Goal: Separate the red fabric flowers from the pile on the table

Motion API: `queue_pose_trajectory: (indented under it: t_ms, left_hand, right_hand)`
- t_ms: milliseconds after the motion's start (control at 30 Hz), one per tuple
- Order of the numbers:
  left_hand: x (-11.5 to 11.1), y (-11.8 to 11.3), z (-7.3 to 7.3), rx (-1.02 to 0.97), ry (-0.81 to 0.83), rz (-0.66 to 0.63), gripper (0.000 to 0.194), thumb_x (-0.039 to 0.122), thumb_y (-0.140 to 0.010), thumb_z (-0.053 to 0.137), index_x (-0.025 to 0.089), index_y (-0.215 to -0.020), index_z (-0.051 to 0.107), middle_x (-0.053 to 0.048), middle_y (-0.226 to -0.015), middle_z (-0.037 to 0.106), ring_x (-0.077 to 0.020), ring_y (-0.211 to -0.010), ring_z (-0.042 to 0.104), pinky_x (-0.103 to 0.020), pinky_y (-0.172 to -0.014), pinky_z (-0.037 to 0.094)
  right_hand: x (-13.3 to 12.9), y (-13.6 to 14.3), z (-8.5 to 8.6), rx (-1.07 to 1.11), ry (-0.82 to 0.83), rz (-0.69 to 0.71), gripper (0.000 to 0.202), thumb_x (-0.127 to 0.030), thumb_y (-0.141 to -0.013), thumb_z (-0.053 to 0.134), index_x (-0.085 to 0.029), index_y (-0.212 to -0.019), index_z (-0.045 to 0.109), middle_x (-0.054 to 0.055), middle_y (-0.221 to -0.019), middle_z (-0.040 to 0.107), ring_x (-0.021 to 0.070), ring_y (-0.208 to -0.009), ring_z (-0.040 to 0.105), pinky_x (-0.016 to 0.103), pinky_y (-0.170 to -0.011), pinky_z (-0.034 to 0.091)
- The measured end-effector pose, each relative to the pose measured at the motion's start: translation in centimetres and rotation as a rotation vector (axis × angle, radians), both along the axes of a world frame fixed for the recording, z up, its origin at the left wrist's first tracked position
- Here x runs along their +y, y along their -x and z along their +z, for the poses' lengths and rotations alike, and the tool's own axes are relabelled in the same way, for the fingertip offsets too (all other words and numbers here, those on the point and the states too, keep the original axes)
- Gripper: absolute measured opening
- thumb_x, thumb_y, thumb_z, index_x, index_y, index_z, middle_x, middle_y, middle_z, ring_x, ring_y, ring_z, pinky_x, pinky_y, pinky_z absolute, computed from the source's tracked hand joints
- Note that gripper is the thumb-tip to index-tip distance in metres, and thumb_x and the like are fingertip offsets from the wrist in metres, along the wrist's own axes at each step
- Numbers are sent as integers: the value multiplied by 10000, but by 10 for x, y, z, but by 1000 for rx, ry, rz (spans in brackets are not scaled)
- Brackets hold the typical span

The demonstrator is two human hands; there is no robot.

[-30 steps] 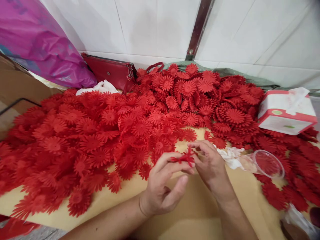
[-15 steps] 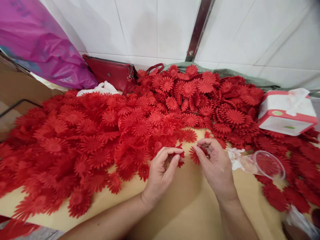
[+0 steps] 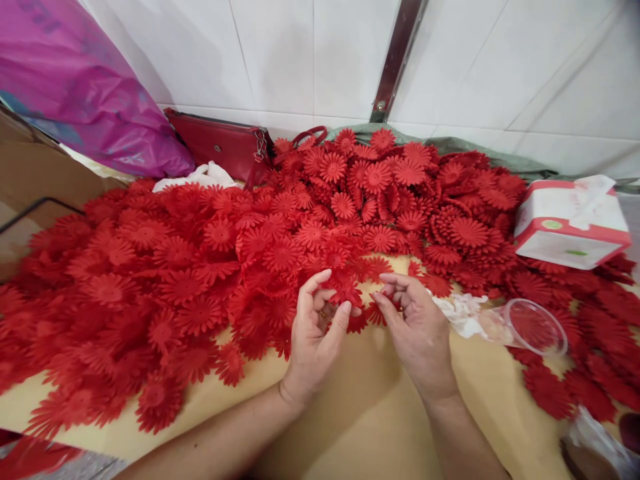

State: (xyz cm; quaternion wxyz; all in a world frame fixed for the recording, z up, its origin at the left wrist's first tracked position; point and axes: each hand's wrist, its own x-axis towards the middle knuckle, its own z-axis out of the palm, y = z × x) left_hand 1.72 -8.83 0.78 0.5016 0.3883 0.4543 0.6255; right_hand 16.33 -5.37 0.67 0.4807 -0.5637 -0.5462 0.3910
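My left hand (image 3: 315, 333) has its index finger raised and its thumb apart from it. A red artificial flower piece (image 3: 346, 288) shows by the thumb tip; I cannot tell whether the hand touches it. Close by on the right, my right hand (image 3: 417, 327) pinches a red flower piece (image 3: 376, 313) between thumb and fingertips, its petals partly hidden by the fingers. Both hands are over the near edge of a big heap of red flower pieces (image 3: 220, 237), flat daisy shapes with many narrow petals.
Stacked red flowers (image 3: 467, 233) lie at the right, beside a tissue box (image 3: 573, 230). A clear plastic cup (image 3: 537, 327) lies on its side near crumpled tissue (image 3: 460, 312). A red handbag (image 3: 220, 143) and purple plastic bag (image 3: 90, 87) are by the wall. Yellowish tabletop (image 3: 360, 413) shows in front.
My left index finger has lifted away from the thumb, and the left fingers have spread. My right hand has moved slightly left, still pinching its flower piece.
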Motion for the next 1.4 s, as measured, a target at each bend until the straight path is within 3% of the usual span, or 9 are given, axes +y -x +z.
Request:
queue_pose_trajectory:
  t_ms: [200,333,500,633,733,867,1033,1233,1400]
  left_hand:
    - [3,1,3,-40,91,-28,434,273,-905,720,250,-1303,547,-17,-996,683,-130,-875,720,-239,-835,577]
    - [5,2,6,-11,86,-25,347,290,-899,729,220,-1216,607,-26,-972,706,-119,-861,692,-225,-826,558]
    - [3,3,9,-43,44,-126,285,352,-917,711,214,-1159,648,-41,-992,700,-133,-848,686,-262,-826,563]
    - [2,3,7,-58,47,-142,229,383,-934,691,207,-1079,665,-27,-941,692,-121,-850,658,-238,-815,543]
    - [3,4,4,-128,76,-185,327,429,-902,724,208,-1127,638,-17,-921,675,-121,-820,673,-259,-833,550]
    - [7,3,5,-168,122,-178,496,387,-775,855,226,-1183,623,-12,-992,659,-111,-822,661,-241,-798,552]
    - [10,2,7,-131,117,-143,309,428,-825,794,193,-989,677,-47,-988,721,-156,-923,662,-285,-888,537]
    - [13,3,1,-162,164,-66,333,351,-747,864,204,-913,616,21,-872,642,-93,-796,601,-202,-770,497]
    - [14,5,1,-228,170,-37,418,321,-739,876,222,-1023,585,52,-829,626,-65,-744,584,-169,-741,480]
  right_hand:
    - [1,-2,0,-148,-99,-3,302,-399,-933,659,-241,-1190,646,59,-1036,660,198,-945,648,379,-871,543]
    - [1,-2,9,-264,-254,-42,226,-392,-968,612,-233,-1114,682,88,-1137,657,226,-1091,633,429,-996,502]
    - [-4,3,17,-149,-218,100,301,-349,-987,575,-253,-1266,633,85,-1321,639,224,-1242,586,420,-1072,455]
    - [-7,9,17,21,-24,106,193,-396,-951,631,-236,-1040,695,30,-995,722,173,-897,660,310,-829,533]
    - [-7,11,16,133,45,49,196,-417,-933,660,-223,-914,683,-1,-804,689,153,-761,627,266,-706,523]
    - [-6,9,13,234,67,84,200,-422,-933,662,-225,-899,674,-12,-758,671,150,-732,624,256,-674,525]
    - [-8,10,14,167,63,133,190,-404,-926,667,-219,-881,666,-9,-773,652,135,-706,597,241,-638,514]
    - [-9,13,16,63,-99,14,213,-303,-913,688,-248,-1113,640,27,-990,669,161,-902,646,308,-849,552]
    - [-11,14,19,-133,-353,102,135,-205,-939,658,-270,-1056,671,51,-1106,622,194,-1084,625,382,-987,523]
